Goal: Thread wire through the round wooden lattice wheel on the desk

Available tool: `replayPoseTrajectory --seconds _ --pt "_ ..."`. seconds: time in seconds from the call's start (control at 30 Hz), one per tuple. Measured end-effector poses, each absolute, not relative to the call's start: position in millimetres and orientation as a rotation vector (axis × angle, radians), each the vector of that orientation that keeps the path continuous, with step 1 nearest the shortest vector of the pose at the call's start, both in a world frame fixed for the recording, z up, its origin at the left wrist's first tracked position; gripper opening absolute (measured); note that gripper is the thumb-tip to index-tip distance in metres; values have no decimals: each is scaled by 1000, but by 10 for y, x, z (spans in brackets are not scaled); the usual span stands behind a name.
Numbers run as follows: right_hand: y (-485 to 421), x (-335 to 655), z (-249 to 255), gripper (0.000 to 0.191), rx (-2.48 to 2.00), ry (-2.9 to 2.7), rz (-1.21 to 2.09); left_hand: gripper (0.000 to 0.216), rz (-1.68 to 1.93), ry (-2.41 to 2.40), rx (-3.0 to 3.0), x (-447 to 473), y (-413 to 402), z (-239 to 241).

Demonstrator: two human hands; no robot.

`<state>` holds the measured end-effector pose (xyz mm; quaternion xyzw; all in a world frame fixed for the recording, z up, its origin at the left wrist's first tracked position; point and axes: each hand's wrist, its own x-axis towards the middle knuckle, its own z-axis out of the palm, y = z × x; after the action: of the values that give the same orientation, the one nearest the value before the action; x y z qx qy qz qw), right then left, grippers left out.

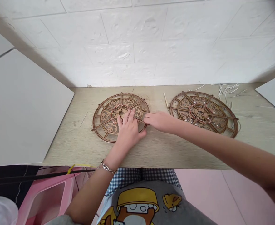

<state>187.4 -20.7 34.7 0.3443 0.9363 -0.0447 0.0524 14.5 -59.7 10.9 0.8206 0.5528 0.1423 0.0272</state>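
A round bronze-brown openwork disc [106, 136] with spokes and scrollwork lies flat on the wooden tabletop. My left hand [128, 129] rests on its lower right part, fingers spread over the centre ring and the thumb out by the rim. At the disc's right edge my right hand [159, 121] is closed in a pinch. Whatever it grips is hidden by the fingers. A thin copper-coloured wire ring [112, 111] shows around the disc's centre. To the right, partly behind my right forearm, lies a second similar disc [224, 110] with pale bits in and under it.
Thin white strips [231, 89] are scattered at the back right of the tabletop [81, 145]. A short pale stick [165, 100] lies between the discs, and another thin strip [83, 119] at the left. White brick-pattern wall [137, 50] stands behind. A pink plastic stool [46, 193] is below left.
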Motion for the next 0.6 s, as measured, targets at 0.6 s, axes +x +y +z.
replayPoseTrajectory --seconds 0.6 --pt "-278 1815 117 12 1895 2576 -1095 25 449 1723 2573 85 -699 49"
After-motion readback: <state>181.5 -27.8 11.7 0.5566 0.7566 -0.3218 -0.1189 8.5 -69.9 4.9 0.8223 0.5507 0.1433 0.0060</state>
